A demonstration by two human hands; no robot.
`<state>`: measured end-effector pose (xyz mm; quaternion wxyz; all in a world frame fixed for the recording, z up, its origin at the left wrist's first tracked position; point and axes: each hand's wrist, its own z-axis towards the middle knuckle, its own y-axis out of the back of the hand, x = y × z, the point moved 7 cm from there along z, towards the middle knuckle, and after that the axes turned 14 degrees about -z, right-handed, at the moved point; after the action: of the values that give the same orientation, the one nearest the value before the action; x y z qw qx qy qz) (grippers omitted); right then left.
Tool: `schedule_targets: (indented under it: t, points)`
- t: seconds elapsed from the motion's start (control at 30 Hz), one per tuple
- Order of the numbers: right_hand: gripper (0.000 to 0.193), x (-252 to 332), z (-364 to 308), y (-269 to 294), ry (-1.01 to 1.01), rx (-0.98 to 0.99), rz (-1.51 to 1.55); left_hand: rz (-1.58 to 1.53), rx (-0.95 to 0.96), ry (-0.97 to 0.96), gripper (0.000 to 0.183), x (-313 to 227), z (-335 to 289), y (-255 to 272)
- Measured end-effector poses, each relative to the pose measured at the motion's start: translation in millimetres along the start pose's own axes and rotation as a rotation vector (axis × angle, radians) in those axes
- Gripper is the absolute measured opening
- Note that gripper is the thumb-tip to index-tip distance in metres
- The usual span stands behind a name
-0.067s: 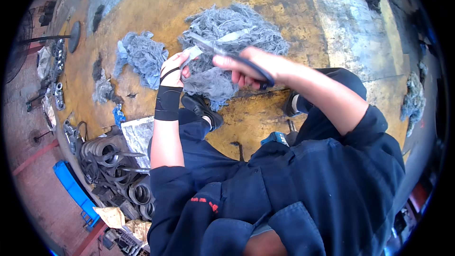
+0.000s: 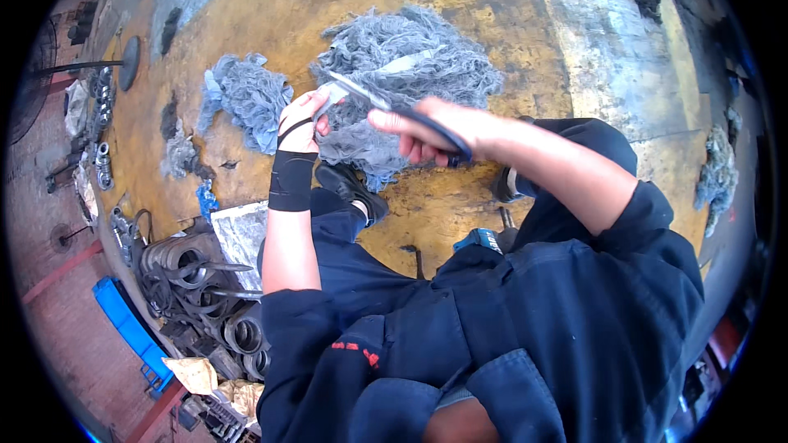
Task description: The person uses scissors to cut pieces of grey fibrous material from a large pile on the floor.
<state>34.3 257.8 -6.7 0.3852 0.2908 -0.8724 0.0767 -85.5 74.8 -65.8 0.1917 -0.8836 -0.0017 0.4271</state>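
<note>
My left hand (image 2: 304,121), with a black wrist wrap, pinches a pale grey piece of cloth (image 2: 335,96). From the right, my right hand (image 2: 428,130) grips a large pair of scissors (image 2: 371,95) by the dark handles. Its blades point up and left, and their tips lie by the cloth's upper edge. Whether the blades touch the cloth I cannot tell. Behind and below both hands spreads a big heap of frayed grey fibres and rags (image 2: 419,41). A smaller pile of blue-grey rags (image 2: 245,98) lies left of my left hand.
A worn yellow floor (image 2: 525,41) surrounds the heaps. Metal rings and parts (image 2: 193,271) crowd the lower left beside a pale board (image 2: 240,242). A teal-and-black tool (image 2: 478,239) lies between my legs. One more grey rag clump (image 2: 716,168) rests at the far right.
The scissor blades have swung down a little toward the cloth, and my right hand has shifted slightly with them. My left hand stays nearly in place.
</note>
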Motion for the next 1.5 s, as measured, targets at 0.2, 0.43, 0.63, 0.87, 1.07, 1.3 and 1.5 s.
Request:
schedule_targets:
  t: [0.2,0.43,0.63,0.87,1.07,1.3,1.5]
  points:
    - [0.084,-28,25,-61,-0.144,0.224,0.340,0.046,0.041,-0.063,0.019,-13,-14,-10]
    - [0.081,-21,44,-56,-0.041,0.115,0.486,0.020,0.116,-0.063,0.017,-11,-25,-22]
    - [0.076,-4,32,-46,0.030,0.074,0.418,0.072,0.101,-0.100,0.025,-7,-30,-28]
    - [0.069,1,29,-49,0.042,0.063,0.547,0.024,0.065,-0.143,0.022,-8,-33,-30]
    - [0.068,-10,34,-50,0.004,0.037,0.503,-0.018,0.071,-0.168,0.019,-8,-33,-34]
    - [0.071,-8,37,-48,0.110,0.042,0.468,-0.053,0.045,-0.163,0.019,-11,-34,-31]
    - [0.074,-10,30,-37,-0.030,0.021,0.302,-0.060,0.046,-0.155,0.020,-10,-32,-27]
